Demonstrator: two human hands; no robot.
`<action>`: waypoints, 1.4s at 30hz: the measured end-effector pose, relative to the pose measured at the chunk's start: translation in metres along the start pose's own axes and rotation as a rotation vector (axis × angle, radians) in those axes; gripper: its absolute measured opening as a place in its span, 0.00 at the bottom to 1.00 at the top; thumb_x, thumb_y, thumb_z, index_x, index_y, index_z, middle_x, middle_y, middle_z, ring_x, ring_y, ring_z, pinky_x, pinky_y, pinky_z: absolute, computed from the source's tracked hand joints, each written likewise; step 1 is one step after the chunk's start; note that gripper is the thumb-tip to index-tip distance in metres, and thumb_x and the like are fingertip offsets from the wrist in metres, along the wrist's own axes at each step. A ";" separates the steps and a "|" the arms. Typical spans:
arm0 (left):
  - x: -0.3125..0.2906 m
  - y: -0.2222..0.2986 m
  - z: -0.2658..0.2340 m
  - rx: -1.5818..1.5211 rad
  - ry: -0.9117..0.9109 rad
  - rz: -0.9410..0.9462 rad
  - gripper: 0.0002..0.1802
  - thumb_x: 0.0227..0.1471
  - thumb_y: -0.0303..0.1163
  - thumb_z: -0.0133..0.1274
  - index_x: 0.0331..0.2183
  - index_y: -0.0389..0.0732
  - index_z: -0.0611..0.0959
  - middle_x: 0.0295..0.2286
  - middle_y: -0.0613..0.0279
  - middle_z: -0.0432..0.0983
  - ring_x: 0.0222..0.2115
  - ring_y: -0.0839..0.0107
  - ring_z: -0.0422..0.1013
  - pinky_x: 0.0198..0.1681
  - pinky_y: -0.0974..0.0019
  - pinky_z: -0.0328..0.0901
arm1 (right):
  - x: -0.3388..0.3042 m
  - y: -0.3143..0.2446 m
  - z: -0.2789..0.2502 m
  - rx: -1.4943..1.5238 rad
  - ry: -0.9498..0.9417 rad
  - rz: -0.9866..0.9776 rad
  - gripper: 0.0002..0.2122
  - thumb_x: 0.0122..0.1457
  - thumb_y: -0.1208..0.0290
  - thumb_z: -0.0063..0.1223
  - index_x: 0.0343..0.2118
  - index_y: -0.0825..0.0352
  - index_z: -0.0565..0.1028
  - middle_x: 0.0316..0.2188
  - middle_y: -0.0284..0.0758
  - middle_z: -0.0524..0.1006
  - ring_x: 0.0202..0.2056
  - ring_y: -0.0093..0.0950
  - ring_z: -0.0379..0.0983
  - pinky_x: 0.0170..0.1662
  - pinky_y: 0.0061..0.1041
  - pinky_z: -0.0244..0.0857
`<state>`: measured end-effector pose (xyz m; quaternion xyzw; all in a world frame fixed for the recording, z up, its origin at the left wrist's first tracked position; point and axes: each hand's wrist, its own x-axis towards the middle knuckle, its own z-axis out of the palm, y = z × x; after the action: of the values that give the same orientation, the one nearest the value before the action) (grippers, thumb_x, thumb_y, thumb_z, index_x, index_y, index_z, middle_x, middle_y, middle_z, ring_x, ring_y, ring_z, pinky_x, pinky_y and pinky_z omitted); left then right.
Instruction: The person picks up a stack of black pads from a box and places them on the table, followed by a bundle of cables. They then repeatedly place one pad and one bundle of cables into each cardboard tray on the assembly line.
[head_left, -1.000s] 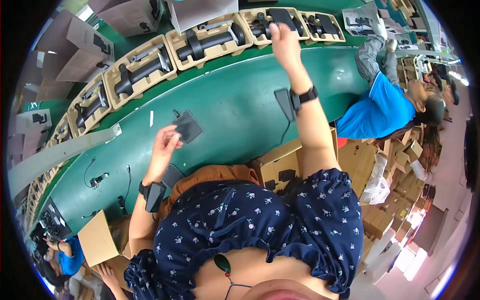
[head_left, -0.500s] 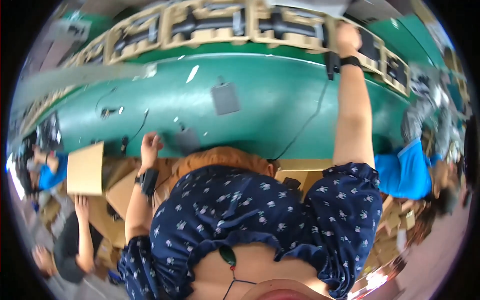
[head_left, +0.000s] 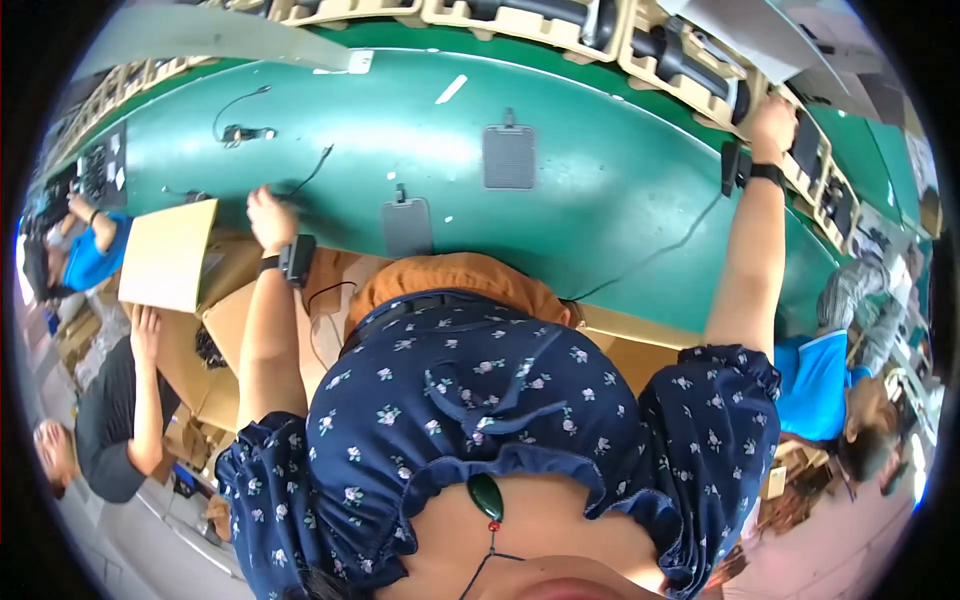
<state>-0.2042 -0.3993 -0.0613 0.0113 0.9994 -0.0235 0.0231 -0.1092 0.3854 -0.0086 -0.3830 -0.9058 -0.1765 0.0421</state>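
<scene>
My right hand (head_left: pixel 773 128) is reached out to the far right, fingers closed on the edge of a beige moulded tray (head_left: pixel 700 85) that carries dark parts. My left hand (head_left: pixel 272 218) is over the near left of the green bench, fingers curled in. It covers the lower end of a short black cable (head_left: pixel 312 174); what it holds, if anything, is hidden. Two flat dark grey pads with short tabs lie between my hands, the farther pad (head_left: pixel 510 157) and the nearer pad (head_left: pixel 407 226).
More trays (head_left: pixel 530 25) line the bench's far side. Another black cable (head_left: pixel 240 133) lies at left on the green bench top (head_left: pixel 600 190). An open cardboard box (head_left: pixel 168 255) stands at left, beside a person in black (head_left: pixel 115 420). A person in blue (head_left: pixel 808 385) is at right.
My left hand has moved onto the black cable's lower end, covering the dark piece there. My right hand stays at the trays, which have shifted rightward in view with it.
</scene>
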 end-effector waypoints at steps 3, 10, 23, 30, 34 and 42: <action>0.011 -0.060 0.029 0.020 0.033 -0.089 0.27 0.39 0.28 0.50 0.44 0.31 0.65 0.45 0.42 0.61 0.44 0.48 0.62 0.48 0.58 0.60 | -0.010 -0.035 -0.043 -0.303 -0.091 -0.002 0.16 0.57 0.56 0.37 0.44 0.53 0.72 0.45 0.38 0.67 0.49 0.36 0.62 0.47 0.40 0.58; 0.010 -0.036 0.019 0.164 -0.200 -0.316 0.16 0.45 0.29 0.44 0.38 0.36 0.67 0.40 0.49 0.65 0.42 0.51 0.65 0.43 0.53 0.63 | -0.165 -0.153 -0.113 0.732 0.181 -0.766 0.26 0.34 0.67 0.63 0.42 0.62 0.70 0.40 0.40 0.70 0.41 0.40 0.65 0.43 0.35 0.60; -0.017 0.135 -0.004 -0.915 -0.384 0.124 0.10 0.50 0.29 0.51 0.32 0.36 0.67 0.19 0.67 0.65 0.21 0.78 0.68 0.23 0.74 0.61 | -0.269 -0.211 -0.092 0.455 -0.455 -0.930 0.35 0.45 0.52 0.53 0.56 0.60 0.56 0.57 0.53 0.47 0.59 0.49 0.40 0.56 0.52 0.43; -0.018 0.213 -0.043 -1.170 -0.586 0.221 0.09 0.50 0.25 0.49 0.33 0.36 0.66 0.23 0.65 0.68 0.21 0.77 0.68 0.25 0.75 0.62 | -0.224 -0.182 -0.106 1.073 -0.093 -0.478 0.13 0.52 0.75 0.42 0.42 0.64 0.68 0.34 0.41 0.74 0.34 0.37 0.73 0.35 0.30 0.69; -0.021 0.221 -0.056 -1.177 -0.594 0.261 0.09 0.50 0.25 0.49 0.33 0.36 0.67 0.23 0.66 0.68 0.22 0.77 0.68 0.25 0.75 0.62 | -0.163 -0.136 -0.123 1.057 0.304 -0.218 0.10 0.52 0.77 0.46 0.38 0.58 0.73 0.33 0.35 0.75 0.33 0.37 0.72 0.35 0.28 0.67; -0.031 0.213 -0.059 -1.196 -0.651 0.241 0.07 0.50 0.24 0.49 0.33 0.37 0.68 0.22 0.68 0.66 0.22 0.78 0.67 0.26 0.75 0.61 | -0.056 -0.054 -0.133 0.441 -0.189 -0.169 0.11 0.54 0.67 0.44 0.40 0.51 0.74 0.33 0.35 0.75 0.36 0.35 0.71 0.39 0.30 0.65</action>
<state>-0.1706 -0.1850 -0.0113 0.0999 0.7747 0.5321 0.3265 -0.1156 0.2654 0.0886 -0.3024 -0.9510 0.0590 0.0249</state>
